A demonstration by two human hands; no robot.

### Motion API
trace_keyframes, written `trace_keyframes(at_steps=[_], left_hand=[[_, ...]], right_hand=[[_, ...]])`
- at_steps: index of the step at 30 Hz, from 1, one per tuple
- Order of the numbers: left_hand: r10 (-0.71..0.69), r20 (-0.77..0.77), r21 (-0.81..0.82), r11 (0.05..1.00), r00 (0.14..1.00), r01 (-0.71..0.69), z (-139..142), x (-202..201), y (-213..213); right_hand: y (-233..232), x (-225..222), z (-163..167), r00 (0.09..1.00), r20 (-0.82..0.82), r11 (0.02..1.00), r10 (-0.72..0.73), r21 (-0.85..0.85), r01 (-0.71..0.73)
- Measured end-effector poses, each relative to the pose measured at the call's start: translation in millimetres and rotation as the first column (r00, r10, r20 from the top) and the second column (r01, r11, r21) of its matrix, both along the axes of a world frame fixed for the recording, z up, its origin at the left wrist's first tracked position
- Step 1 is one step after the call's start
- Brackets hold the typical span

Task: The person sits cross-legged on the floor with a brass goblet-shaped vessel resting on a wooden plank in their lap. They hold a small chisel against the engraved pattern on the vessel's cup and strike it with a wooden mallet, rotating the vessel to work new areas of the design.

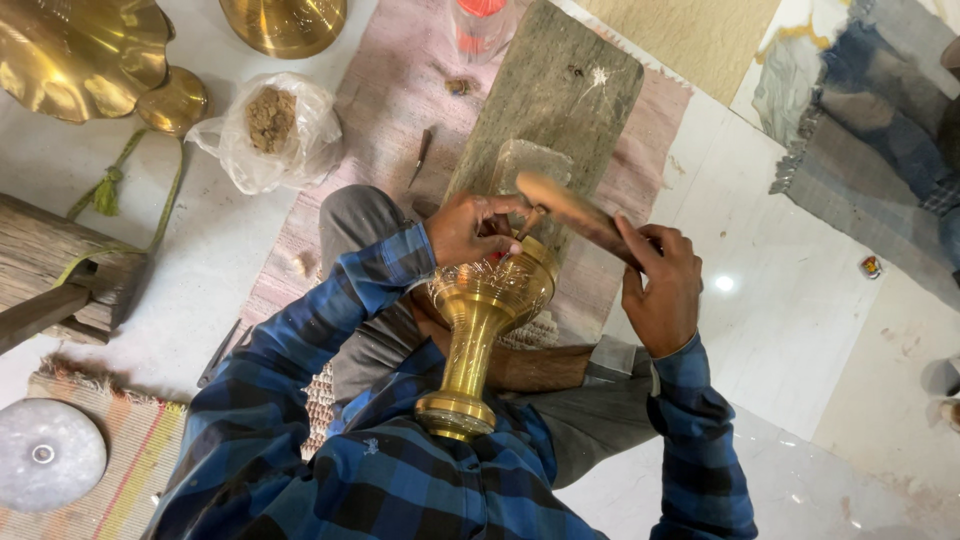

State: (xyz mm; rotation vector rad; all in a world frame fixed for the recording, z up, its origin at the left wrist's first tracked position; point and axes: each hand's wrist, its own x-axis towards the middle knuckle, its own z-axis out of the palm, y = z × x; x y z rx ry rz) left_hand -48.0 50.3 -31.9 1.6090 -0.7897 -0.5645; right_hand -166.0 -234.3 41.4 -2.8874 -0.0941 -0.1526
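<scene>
**Q:** What do my two hands hold in this view?

**A:** My left hand (468, 226) is closed around a small chisel (528, 222), whose tip meets the upper body of the brass vase (483, 330). My fingers curl tight about the tool; only its short end shows between them. My right hand (661, 287) is clamped on the near end of a wooden mallet (573, 210), whose head lies above the chisel, at about ten o'clock from that hand.

**Q:** Where does the vase sit?

**A:** At the centre of the view, lying tilted across my lap, its flared foot toward my chest at six o'clock and its patterned bowl toward twelve. The bowl rests against the near end of a grey wooden plank (555, 95), which runs away toward one o'clock over a pale pink mat (385, 100).

**Q:** What lies around it?

**A:** At ten o'clock, a clear plastic bag (262, 130) holding a brown lump. At eleven o'clock, a scalloped brass dish (80, 55) and a second brass vessel (285, 22). A spare pointed tool (422, 152) lies on the mat just left of the plank. At eight o'clock, a round grey stone disc (48, 455) rests on a striped rug (115, 470). At two o'clock, a blue patchwork cloth (880, 130) lies on the white floor (790, 330).
</scene>
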Motion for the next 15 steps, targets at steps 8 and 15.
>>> trace_keyframes(at_steps=[8,15], left_hand=[[0.053,0.024,-0.012,0.999,0.998,-0.053,-1.5,-2.3,3.8],[0.064,-0.075,0.054,0.997,0.995,-0.06,-4.5,-6.1,3.4]], right_hand=[[6.5,5.1,17.3,1.0,-0.013,0.943,0.019,0.332,-0.014],[8.2,4.6,18.5,0.999,-0.043,0.989,0.014,-0.149,-0.02]])
